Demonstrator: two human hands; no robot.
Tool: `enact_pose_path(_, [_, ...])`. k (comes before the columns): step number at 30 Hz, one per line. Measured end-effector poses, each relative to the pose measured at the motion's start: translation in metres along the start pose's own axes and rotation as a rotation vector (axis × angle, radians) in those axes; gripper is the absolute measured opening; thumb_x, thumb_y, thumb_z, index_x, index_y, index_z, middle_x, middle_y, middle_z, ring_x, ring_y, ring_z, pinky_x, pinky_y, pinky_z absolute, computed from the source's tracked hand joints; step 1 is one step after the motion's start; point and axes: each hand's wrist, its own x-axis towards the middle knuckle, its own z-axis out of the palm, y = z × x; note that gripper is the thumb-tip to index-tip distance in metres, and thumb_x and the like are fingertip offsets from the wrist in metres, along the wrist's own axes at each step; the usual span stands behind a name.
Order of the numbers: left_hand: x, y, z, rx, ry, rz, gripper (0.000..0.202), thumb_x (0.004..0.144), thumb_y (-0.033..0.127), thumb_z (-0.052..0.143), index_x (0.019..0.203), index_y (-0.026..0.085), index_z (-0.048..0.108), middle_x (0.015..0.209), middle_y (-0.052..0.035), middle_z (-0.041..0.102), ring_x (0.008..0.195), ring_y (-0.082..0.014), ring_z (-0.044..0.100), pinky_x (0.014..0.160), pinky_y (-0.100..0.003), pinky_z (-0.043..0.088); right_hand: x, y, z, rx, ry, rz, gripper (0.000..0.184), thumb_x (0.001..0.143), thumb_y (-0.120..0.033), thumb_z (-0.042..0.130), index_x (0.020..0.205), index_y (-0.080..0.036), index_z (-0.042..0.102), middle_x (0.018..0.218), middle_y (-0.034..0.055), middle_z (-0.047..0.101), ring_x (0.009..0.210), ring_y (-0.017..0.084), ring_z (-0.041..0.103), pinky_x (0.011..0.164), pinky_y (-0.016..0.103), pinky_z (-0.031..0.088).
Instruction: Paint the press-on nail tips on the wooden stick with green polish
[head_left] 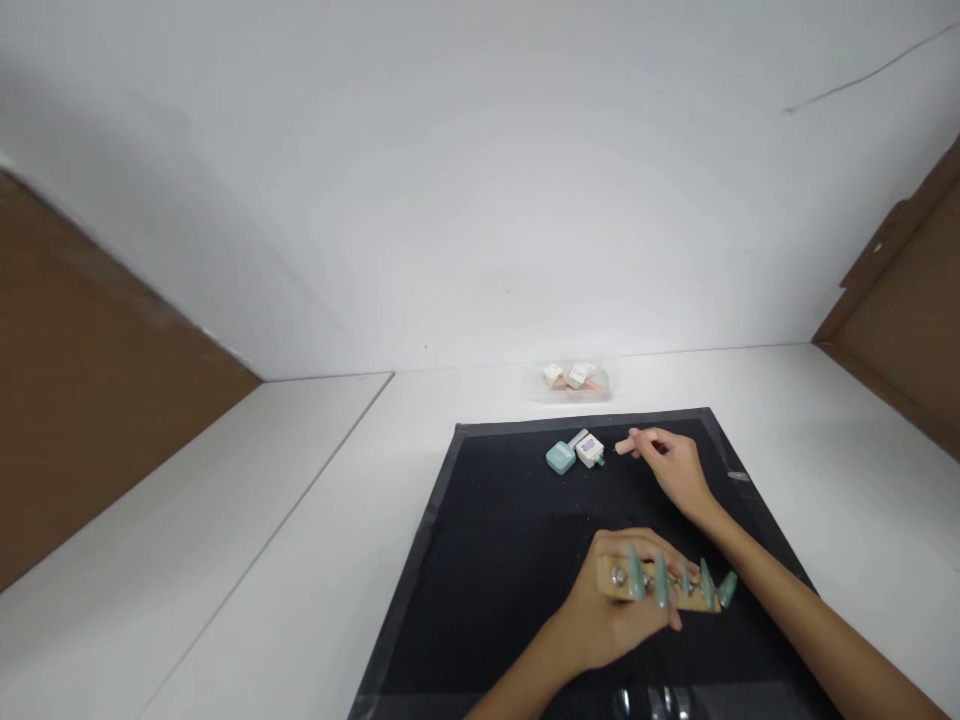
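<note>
Over a black mat [480, 580], the left hand [615, 615] grips a tan wooden bar [607, 583] of pointed green nails [661, 580]; the right hand [673, 468] pinches a peach cylindrical cap [624, 446] near a white square bottle [585, 456], label [590, 447] illegible.

Green nails [661, 582] line a held wooden strip [649, 592], apart from a pinkish cap [625, 446].

The mat [480, 570] lay on the table [247, 540], and behind it, near the wall [465, 180], was a tray [592, 398] with small things [579, 374] in it. On the far part of the mat lay one bottle [561, 458], and another bottle [589, 452] was just beside it, at the right. To the right of both, the right hand [673, 468] held a small tool [625, 446]. Nearer to the person, the left hand [604, 610] held a bar [612, 588], along which nail tips [661, 580] stood in a row.
</note>
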Motion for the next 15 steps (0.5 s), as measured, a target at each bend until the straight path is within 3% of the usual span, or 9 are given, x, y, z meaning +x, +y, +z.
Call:
enact_pose_path(3, [0.001,0.0,0.0,0.006,-0.006,-0.015,0.009,0.064,0.014,0.07,0.067,0.012,0.062,0.077,-0.008,0.067,0.05,-0.0094,0.059,0.047,-0.02,0.051,-0.004,0.003,-0.005,-0.007,-0.08,-0.14,0.029,0.086,-0.032,0.048,0.077,-0.02,0.073,0.08,0.0064,0.076,0.075,0.022,0.067,0.069,0.032,0.051])
enact_pose_path(7, [0.003,0.001,0.0,0.002,0.002,-0.028,0.011,0.063,0.015,0.071,0.065,0.012,0.061,0.076,-0.007,0.066,0.05,-0.0096,0.059,0.047,-0.02,0.05,-0.008,0.003,-0.011,-0.053,-0.153,-0.27,0.021,0.085,-0.024,0.05,0.089,-0.02,0.071,0.082,0.0079,0.072,0.077,0.023,0.064,0.071,0.036,0.05])
enact_pose_path(15, [0.005,0.002,0.002,-0.011,0.015,-0.038,0.013,0.064,0.016,0.072,0.071,0.013,0.062,0.077,-0.0057,0.065,0.051,-0.01,0.06,0.049,-0.021,0.052,-0.006,-0.004,-0.017,-0.103,-0.29,-0.396,0.023,0.085,-0.012,0.049,0.095,-0.021,0.067,0.086,0.0067,0.069,0.08,0.021,0.061,0.072,0.035,0.05])
